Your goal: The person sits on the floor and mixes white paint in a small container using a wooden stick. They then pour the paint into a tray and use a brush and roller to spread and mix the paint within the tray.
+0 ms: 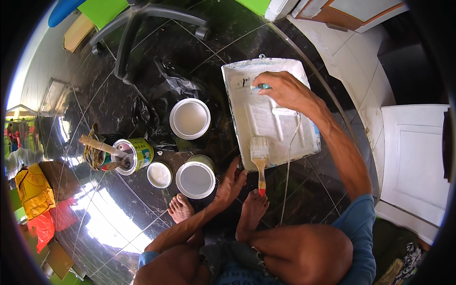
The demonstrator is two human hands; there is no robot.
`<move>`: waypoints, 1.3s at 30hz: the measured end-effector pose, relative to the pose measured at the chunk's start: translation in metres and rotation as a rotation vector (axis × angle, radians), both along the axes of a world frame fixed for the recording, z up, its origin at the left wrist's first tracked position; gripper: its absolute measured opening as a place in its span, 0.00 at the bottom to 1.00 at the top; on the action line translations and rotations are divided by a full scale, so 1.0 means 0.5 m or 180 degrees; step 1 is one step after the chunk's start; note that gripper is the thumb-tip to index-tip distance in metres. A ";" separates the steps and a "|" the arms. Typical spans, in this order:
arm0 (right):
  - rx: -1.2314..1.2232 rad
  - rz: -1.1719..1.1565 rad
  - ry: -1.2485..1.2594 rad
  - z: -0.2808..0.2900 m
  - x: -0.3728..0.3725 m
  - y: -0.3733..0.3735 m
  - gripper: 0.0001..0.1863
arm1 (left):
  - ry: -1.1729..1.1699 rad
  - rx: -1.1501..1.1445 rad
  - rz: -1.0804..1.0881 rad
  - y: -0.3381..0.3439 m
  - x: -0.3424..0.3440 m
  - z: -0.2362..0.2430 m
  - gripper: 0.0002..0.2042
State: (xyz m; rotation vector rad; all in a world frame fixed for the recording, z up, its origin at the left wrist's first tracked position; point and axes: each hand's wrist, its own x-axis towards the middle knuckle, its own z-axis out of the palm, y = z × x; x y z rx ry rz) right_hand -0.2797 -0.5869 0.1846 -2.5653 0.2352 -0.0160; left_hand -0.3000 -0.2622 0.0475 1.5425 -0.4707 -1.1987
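Observation:
My right hand is over the far part of a white, paint-coated paint tray. Its fingers are closed round a small thing with a teal part; most of it is hidden. My left hand grips the tray's near left corner. A paintbrush with a red-tipped handle lies across the near edge, its whitened bristles inside the tray. Below my right wrist, a white roller-like piece lies in the tray. A thin pale rod or cord runs from near it over the edge.
Left of the tray stand a can of whitish paint, a can of greyish paint, a round lid and a tilted tin with a wooden stick. Black plastic and a chair base lie beyond.

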 end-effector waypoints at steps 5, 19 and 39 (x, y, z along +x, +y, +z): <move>-0.0232 -0.0030 -0.0359 -0.053 0.013 -0.006 0.15 | -0.0016 0.0040 -0.0209 -0.009 0.003 -0.007 0.28; -0.0701 -0.0099 -0.0516 -0.099 -0.172 0.220 0.23 | -0.1412 -0.0093 -0.0207 -0.012 0.003 0.014 0.27; -0.1040 -0.0183 -0.0382 -0.158 -0.123 0.179 0.22 | -0.1131 -0.0004 -0.0425 -0.042 -0.002 0.028 0.29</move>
